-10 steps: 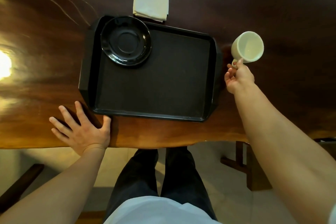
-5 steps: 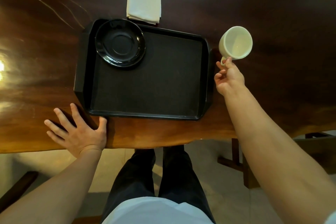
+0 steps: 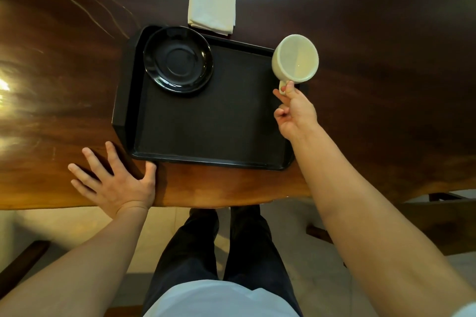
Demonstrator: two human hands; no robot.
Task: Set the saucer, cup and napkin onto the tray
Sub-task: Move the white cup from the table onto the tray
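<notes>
The right hand (image 3: pixel 295 113) pinches the handle of the white cup (image 3: pixel 295 58), holding it over the far right edge of the black tray (image 3: pixel 206 126). The black saucer (image 3: pixel 178 59) sits inside the tray's far left corner. The folded napkin (image 3: pixel 212 7) lies on the desk (image 3: pixel 64 64) just beyond the tray's far rim. The left hand (image 3: pixel 117 184) rests flat, fingers spread, on the desk at the tray's near left corner, thumb touching its rim.

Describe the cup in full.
The cream-white ceramic cup is round, glossy and looks empty, with a small loop handle. The right hand pinches that handle, holding the cup tilted, mouth toward the camera, over the far right corner of the black plastic tray. Nothing else touches it.
</notes>
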